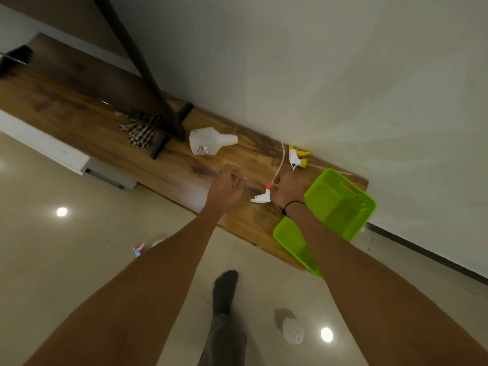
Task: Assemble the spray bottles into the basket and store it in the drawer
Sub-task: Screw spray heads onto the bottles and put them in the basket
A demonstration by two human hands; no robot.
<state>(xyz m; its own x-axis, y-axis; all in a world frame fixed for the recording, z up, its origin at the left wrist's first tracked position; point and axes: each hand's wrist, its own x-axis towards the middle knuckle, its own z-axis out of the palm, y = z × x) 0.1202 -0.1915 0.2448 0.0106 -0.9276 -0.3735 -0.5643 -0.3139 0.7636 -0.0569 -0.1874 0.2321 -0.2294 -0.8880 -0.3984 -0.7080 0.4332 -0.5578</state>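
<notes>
right hand grips red-collared sprayer beside green basket, contents hidden; left hand loosely curled, holding nothing.

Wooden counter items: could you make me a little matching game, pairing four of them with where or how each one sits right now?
Things:
1. white bottle
2. yellow-nozzle sprayer head
3. red-collared sprayer head
4. green basket

Places or states:
A. held in the right hand
B. at the counter's end, tipped, opening facing the camera
C. lying on its side, uncapped, near the dark stand
D. lying loose beside the wall

Pairs: 1-C, 2-D, 3-A, 4-B
</notes>
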